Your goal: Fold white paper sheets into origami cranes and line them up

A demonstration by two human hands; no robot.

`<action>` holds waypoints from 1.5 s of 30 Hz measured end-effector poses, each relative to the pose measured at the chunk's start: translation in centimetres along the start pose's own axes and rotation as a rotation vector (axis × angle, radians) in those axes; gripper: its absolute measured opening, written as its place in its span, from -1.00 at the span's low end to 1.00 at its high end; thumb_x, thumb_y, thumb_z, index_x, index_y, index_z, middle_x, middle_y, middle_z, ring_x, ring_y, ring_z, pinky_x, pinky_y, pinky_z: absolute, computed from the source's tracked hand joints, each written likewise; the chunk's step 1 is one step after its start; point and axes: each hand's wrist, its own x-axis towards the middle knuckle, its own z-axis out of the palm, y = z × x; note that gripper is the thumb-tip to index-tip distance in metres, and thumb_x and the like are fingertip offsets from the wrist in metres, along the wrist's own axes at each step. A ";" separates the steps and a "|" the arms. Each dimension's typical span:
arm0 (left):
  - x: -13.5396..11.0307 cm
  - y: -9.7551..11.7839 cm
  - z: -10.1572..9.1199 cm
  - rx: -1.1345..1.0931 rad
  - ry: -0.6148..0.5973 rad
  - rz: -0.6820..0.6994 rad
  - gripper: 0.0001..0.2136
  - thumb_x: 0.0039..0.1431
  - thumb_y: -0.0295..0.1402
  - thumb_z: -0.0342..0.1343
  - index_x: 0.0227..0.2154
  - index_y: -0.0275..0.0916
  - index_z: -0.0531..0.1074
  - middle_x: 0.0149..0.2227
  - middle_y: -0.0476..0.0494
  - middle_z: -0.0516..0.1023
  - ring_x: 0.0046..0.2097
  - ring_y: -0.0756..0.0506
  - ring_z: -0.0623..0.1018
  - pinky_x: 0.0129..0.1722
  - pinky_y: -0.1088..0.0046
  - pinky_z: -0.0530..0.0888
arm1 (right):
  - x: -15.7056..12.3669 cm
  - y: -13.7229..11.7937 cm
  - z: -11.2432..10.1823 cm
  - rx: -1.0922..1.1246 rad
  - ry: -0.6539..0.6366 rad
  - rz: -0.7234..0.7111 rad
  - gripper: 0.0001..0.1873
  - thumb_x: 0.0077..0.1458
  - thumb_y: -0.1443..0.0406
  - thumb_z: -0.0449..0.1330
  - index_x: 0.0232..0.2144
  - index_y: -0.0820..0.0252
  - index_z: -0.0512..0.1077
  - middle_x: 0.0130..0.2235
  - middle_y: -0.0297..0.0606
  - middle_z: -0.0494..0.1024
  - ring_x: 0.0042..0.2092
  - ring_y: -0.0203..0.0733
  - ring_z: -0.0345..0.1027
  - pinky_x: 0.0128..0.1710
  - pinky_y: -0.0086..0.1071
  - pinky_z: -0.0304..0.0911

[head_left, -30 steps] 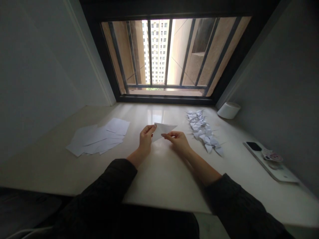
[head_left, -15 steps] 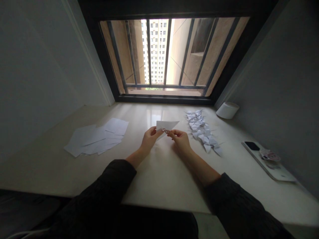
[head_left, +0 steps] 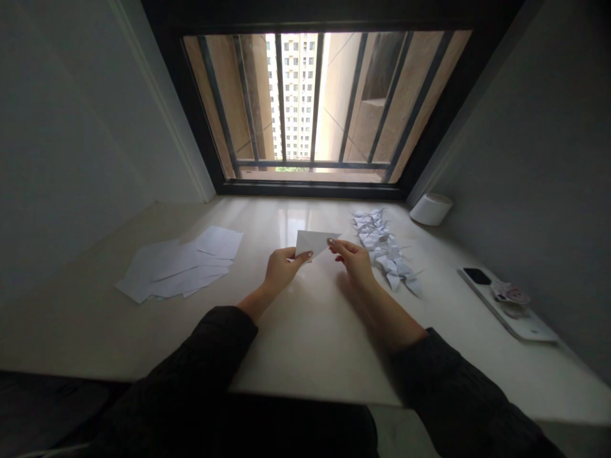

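Observation:
A folded sheet of white paper, roughly triangular with a crease across it, is held up between my two hands over the pale sill. My left hand grips its lower left side, thumb in front and the fingers mostly hidden behind. At the upper right corner, my right hand pinches the paper between thumb and index finger. Just right of that hand lies a cluster of several folded paper cranes. Loose white sheets are spread in an overlapping pile to the left.
A white phone with a round ornament on its back lies at the right. Near the right wall a white roll-shaped object rests on the sill. Beyond stands a barred window with a dark frame.
My right hand has shifted from the paper's lower middle to its upper right corner. My left hand still grips the left side. The whole view has shifted slightly.

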 end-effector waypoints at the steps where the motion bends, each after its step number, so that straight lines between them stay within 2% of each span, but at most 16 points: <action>1: 0.0 0.1 0.0 0.004 0.000 -0.002 -0.66 -0.05 -0.07 0.16 -0.46 -0.29 0.57 -0.46 -0.15 0.59 -0.42 -0.12 0.52 -0.47 0.46 0.36 | 0.2 0.0 -0.2 0.006 0.002 -0.001 -0.69 -0.32 0.09 0.37 -0.55 0.20 0.53 -0.51 -0.28 0.52 -0.45 -0.30 0.29 -0.49 -0.45 0.10; 10: 0.2 0.4 -0.5 0.129 -0.006 -0.004 -0.64 -0.06 -0.06 0.15 -0.43 -0.30 0.58 -0.49 -0.12 0.58 -0.40 -0.11 0.52 -0.46 0.48 0.35 | 0.1 0.1 -0.2 -0.042 0.004 -0.039 -0.68 -0.31 0.07 0.35 -0.60 0.22 0.50 -0.55 -0.32 0.47 -0.50 -0.34 0.24 -0.50 -0.45 0.10; 16: 0.6 0.1 -1.0 0.278 0.028 0.005 -0.69 -0.02 -0.08 0.13 -0.41 -0.23 0.58 -0.44 -0.12 0.59 -0.38 -0.11 0.51 -0.46 0.49 0.31 | 0.2 0.1 -0.3 -0.169 -0.008 -0.126 -0.65 -0.28 0.05 0.34 -0.59 0.23 0.48 -0.54 -0.33 0.46 -0.49 -0.33 0.22 -0.47 -0.44 0.11; 21: 1.1 0.2 -1.9 0.471 0.041 0.000 -0.69 0.00 -0.06 0.11 -0.38 -0.17 0.58 -0.43 -0.11 0.58 -0.40 -0.09 0.47 -0.47 0.49 0.24 | 0.0 0.3 -0.5 -0.317 -0.030 -0.148 -0.58 -0.27 -0.02 0.31 -0.56 0.24 0.48 -0.57 -0.32 0.45 -0.55 -0.33 0.19 -0.52 -0.42 0.07; 27: 1.6 0.4 -3.2 0.752 0.066 0.030 -0.69 0.02 -0.02 0.06 -0.44 -0.11 0.55 -0.49 -0.08 0.54 -0.43 -0.08 0.44 -0.49 0.47 0.14 | 0.3 1.1 -0.8 -0.408 -0.140 -0.154 -0.52 -0.28 -0.06 0.29 -0.49 0.25 0.52 -0.56 -0.31 0.48 -0.56 -0.33 0.20 -0.53 -0.42 0.04; 33: 1.8 -0.1 -3.2 0.773 0.060 0.037 -0.68 0.03 0.00 0.04 -0.43 -0.10 0.55 -0.47 -0.07 0.54 -0.41 -0.09 0.45 -0.49 0.46 0.12 | 1.1 2.0 -0.9 -0.299 -0.191 -0.116 -0.58 -0.30 -0.01 0.32 -0.54 0.24 0.51 -0.55 -0.31 0.48 -0.52 -0.32 0.23 -0.50 -0.43 0.08; 40: 1.9 -0.5 -3.3 0.763 0.082 0.006 -0.71 0.05 -0.04 0.04 -0.38 -0.07 0.55 -0.41 -0.07 0.57 -0.36 -0.10 0.47 -0.46 0.46 0.16 | 0.9 1.5 -0.9 -0.237 -0.288 -0.086 -0.65 -0.23 0.04 0.30 -0.51 0.21 0.55 -0.52 -0.28 0.53 -0.46 -0.27 0.30 -0.45 -0.41 0.11; 45: 1.9 -0.3 -3.2 0.784 0.095 -0.003 -0.70 0.04 -0.01 0.04 -0.35 -0.05 0.55 -0.40 -0.06 0.57 -0.34 -0.11 0.49 -0.45 0.45 0.18 | 0.8 1.6 -0.9 -0.236 -0.228 -0.126 -0.66 -0.25 0.06 0.32 -0.47 0.20 0.57 -0.50 -0.26 0.55 -0.46 -0.25 0.31 -0.44 -0.39 0.14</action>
